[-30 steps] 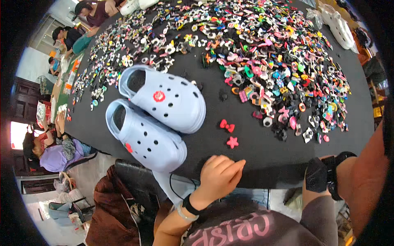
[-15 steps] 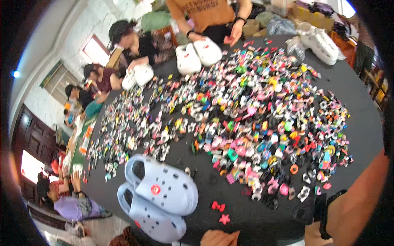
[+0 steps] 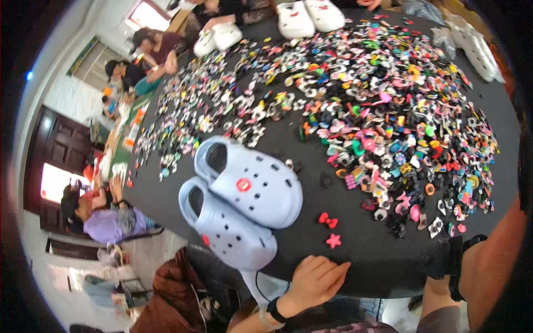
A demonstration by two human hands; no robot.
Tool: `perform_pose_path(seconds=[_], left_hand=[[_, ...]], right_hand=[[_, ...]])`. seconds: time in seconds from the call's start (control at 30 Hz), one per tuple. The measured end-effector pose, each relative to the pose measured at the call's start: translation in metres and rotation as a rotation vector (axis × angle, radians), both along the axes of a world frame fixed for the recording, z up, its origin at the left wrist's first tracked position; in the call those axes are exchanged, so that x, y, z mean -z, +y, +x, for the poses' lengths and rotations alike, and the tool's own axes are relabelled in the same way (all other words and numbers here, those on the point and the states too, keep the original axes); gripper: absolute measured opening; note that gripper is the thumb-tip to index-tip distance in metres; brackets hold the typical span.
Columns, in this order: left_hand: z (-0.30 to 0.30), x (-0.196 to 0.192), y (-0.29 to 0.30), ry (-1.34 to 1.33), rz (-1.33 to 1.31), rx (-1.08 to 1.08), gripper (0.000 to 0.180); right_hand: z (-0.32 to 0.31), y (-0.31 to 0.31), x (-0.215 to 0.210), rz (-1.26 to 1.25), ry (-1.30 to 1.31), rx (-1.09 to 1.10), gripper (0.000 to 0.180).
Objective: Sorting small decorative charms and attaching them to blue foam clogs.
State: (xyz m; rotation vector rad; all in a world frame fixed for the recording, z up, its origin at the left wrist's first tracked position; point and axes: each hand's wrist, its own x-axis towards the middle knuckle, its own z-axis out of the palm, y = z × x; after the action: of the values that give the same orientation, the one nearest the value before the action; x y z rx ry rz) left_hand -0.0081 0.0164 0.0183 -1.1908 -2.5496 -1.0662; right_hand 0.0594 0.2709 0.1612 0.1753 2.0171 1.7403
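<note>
My left hand (image 3: 319,280) rests at the table's near edge, palm down, with a dark band on the wrist. Its fingers are loosely bent and partly stretched out, and no object shows in them. Just beyond them lie a red bow charm (image 3: 327,220) and a coral star charm (image 3: 333,240). To the left sits a pair of light blue clogs (image 3: 258,188), side by side; a round red charm (image 3: 243,185) is on one and a small red charm (image 3: 206,240) on the other. My right arm is bent at the right rim; its hand is out of view.
A wide heap of colourful shoe charms (image 3: 383,111) covers much of the black table (image 3: 311,194). White clogs (image 3: 311,19) stand at the far side, more (image 3: 482,53) at the far right. Other people sit along the left. A brown garment (image 3: 172,294) hangs below the near edge.
The view has tipped downward, so the table appears higher in the picture. More of my left hand and its wrist now shows. The blue clogs and the two red charms keep their places.
</note>
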Motion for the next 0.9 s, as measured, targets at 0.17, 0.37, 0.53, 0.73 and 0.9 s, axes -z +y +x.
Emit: perform_pose_path(seconds=[0.17,0.37,0.53,0.73,0.9], left_hand=[[0.005,0.006,-0.006,-0.002,0.039,0.053,0.028],[0.007,0.013,-0.007,-0.048,0.081,0.07,0.026],[0.007,0.003,-0.006,-0.016,0.062,0.093,0.026],[0.003,-0.001,-0.008,0.051,-0.012,0.019,0.021],[0.006,0.014,-0.001,0.068,0.022,0.025,0.022]], right_hand=[[-0.009,-0.012,-0.023,0.087,-0.075,-0.064,0.025],[-0.012,-0.024,-0.043,0.187,-0.148,-0.03,0.023],[0.08,0.02,-0.039,0.449,-0.177,0.149,0.02],[0.092,0.024,-0.045,0.935,-0.159,0.329,0.012],[-0.064,-0.041,-0.084,1.318,-0.082,0.374,0.005]])
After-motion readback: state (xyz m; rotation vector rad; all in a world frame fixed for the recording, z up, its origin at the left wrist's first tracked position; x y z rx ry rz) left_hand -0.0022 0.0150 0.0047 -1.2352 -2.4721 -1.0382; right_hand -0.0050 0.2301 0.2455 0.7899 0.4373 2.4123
